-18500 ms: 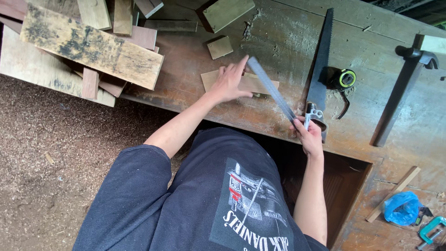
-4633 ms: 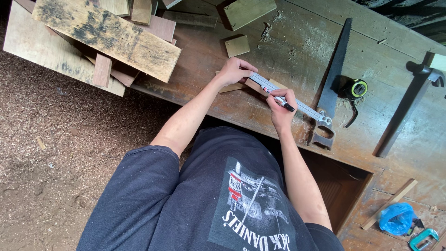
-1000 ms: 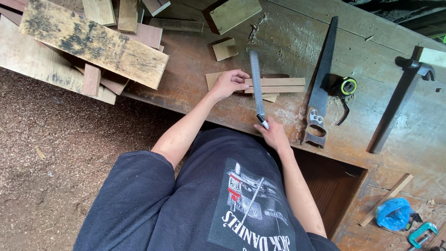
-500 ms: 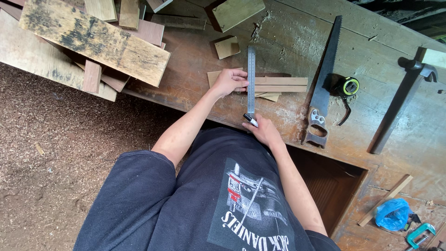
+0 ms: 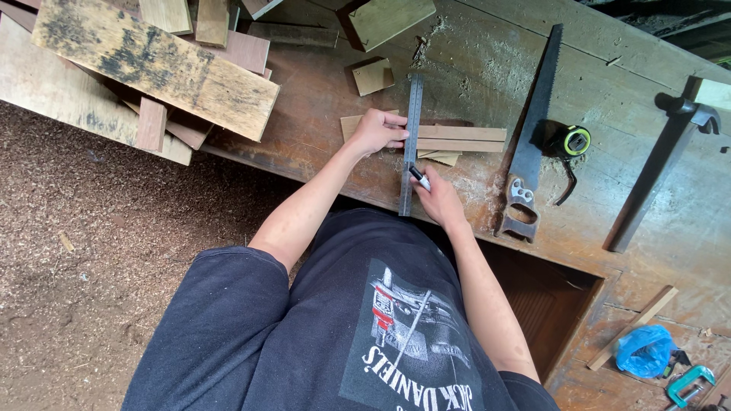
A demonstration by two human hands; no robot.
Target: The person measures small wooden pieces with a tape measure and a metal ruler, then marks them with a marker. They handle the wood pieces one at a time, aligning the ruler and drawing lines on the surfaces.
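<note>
The left hand [image 5: 375, 131] presses down flat on a steel ruler [image 5: 410, 144], fingers spread over it and onto the wood strips [image 5: 457, 138] beneath, so the ruler stays put across them. The ruler runs away from the person, crossing the strips at a right angle, its near end hanging out to the tabletop [image 5: 472, 68] edge. The right hand [image 5: 440, 199] is closed around a dark marker [image 5: 419, 176], tip set against the ruler's right edge just short of the strips, as though using it as a straightedge.

The strips lie side by side, lengthwise along the tabletop, with a thinner offcut poking out under them. Just to the right, a handsaw [image 5: 533, 129] lies with its handle toward the person, and beside that a tape measure [image 5: 572, 141], both within easy reach. Further right sits a long clamp [image 5: 662, 160]. A heap of planks [image 5: 156, 65] takes up the left end, overhanging a floor [image 5: 91, 251] thick with sawdust. A blue bag [image 5: 643, 350] sits low at the right.
</note>
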